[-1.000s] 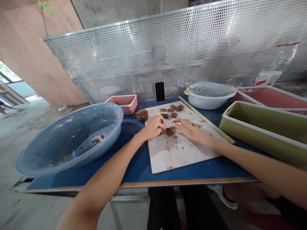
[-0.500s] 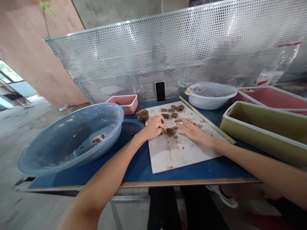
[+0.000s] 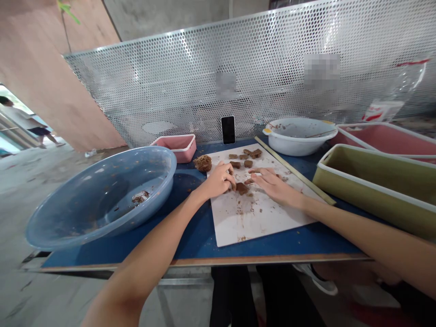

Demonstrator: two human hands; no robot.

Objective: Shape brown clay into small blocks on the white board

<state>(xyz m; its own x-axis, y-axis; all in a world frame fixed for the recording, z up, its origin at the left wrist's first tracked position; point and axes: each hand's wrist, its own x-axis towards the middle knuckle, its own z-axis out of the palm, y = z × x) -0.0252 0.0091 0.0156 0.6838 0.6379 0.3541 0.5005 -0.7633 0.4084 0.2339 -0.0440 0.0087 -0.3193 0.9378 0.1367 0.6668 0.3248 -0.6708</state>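
Observation:
A white board [image 3: 235,229] lies on the blue table, sprinkled with brown crumbs. On it, between my two hands, sits a brown clay-like lump [image 3: 242,188]. My left hand [image 3: 220,178] is at the lump's left side, fingers bent and apart, fingertips close to its edge; whether they touch it I cannot tell. From the right, my right hand [image 3: 272,185] reaches over the board with fingers stretched out, holding nothing. Beyond the hands lie several small brown blocks [image 3: 235,164]. A rough brown clump [image 3: 203,163] rests at the board's left edge.
A large blue basin [image 3: 102,195] stands left, a small pink tub [image 3: 179,147] behind it. A phone [image 3: 228,130] leans on the perforated metal screen [image 3: 190,81]. A wooden strip [image 3: 294,170] borders the board. Right are a white basin [image 3: 299,136] and a green trough [image 3: 374,181].
My right fingertips have drawn slightly away from the brown lump. My left hand is almost still. At the far left, a walking person has come into view.

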